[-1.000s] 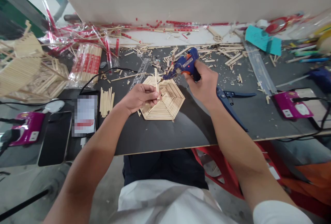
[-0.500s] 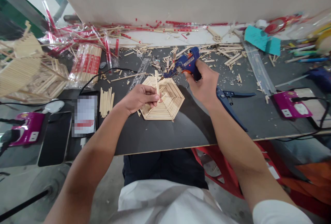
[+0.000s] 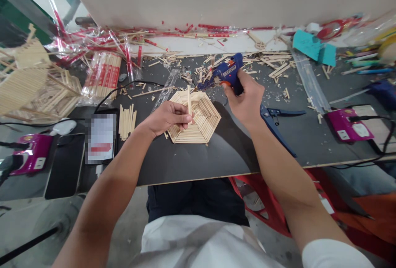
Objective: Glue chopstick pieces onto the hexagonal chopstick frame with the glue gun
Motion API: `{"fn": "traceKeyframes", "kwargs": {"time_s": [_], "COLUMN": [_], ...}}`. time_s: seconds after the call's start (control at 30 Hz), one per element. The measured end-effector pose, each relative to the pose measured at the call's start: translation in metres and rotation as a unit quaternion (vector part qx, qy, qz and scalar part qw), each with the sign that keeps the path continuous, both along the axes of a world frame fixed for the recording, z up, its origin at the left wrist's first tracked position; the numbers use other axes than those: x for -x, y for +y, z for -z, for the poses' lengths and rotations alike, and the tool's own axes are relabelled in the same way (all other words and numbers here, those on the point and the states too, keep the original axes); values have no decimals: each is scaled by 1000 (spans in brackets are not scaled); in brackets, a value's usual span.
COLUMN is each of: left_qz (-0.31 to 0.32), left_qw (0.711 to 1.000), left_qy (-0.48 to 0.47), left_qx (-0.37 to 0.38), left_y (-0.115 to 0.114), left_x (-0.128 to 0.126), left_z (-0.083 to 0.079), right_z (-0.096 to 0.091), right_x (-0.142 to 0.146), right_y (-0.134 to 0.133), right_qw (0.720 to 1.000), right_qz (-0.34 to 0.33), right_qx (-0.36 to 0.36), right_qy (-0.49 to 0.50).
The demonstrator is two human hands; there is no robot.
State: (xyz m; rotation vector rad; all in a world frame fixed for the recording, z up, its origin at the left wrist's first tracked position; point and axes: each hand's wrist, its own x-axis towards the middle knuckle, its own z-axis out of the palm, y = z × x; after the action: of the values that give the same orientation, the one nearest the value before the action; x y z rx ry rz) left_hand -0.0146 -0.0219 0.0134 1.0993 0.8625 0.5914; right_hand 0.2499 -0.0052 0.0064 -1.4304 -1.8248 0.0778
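Between the thumb and fingers of my left hand (image 3: 173, 116) is a short wooden stick (image 3: 189, 99), held nearly upright. Under it on the dark table lies a hexagonal panel (image 3: 208, 123) built of rings of wooden sticks; my hand covers its left part. My right hand (image 3: 246, 99) is wrapped around the handle of a blue glue gun (image 3: 228, 72). Its nozzle points left and sits just beyond the panel's far edge, a little to the right of the stick's upper end.
Cut sticks (image 3: 127, 121) lie left of the panel, near a phone (image 3: 102, 136). Blue cutters (image 3: 276, 129) rest to the right. Stick scraps (image 3: 278, 69) litter the back. Wrapped stick bundles (image 3: 102, 74) and a large stick model (image 3: 27, 78) stand at left.
My right hand has drawn the glue gun slightly to the right, away from the stick. My left hand and the stick have shifted very little.
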Motion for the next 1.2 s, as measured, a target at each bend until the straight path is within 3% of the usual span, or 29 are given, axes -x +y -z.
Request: {"fn": "traceKeyframes", "kwargs": {"time_s": [0.5, 0.73, 0.87, 1.0, 1.1, 1.2], "left_qz": [31, 43, 6, -59, -104, -136], "left_qw": [999, 999, 999, 994, 988, 981], "left_qy": [19, 9, -49, -90, -109, -136], "left_qx": [-11, -9, -6, -5, -14, -30], "left_y": [-1, -2, -2, 0, 1, 2], "left_x": [1, 0, 0, 3, 3, 3], "left_z": [-4, -7, -6, -4, -4, -3], "right_z": [2, -1, 6, 26, 39, 39], "right_x": [-1, -6, -23, -39, -41, -34], "right_y": [2, 6, 18, 33, 36, 31], "right_qw": [999, 997, 996, 994, 993, 989], "right_qz": [23, 66, 86, 99, 114, 138], "right_qx": [-23, -24, 5, 31, 38, 29], "right_qy": [-5, 30, 31, 10, -13, -31]}}
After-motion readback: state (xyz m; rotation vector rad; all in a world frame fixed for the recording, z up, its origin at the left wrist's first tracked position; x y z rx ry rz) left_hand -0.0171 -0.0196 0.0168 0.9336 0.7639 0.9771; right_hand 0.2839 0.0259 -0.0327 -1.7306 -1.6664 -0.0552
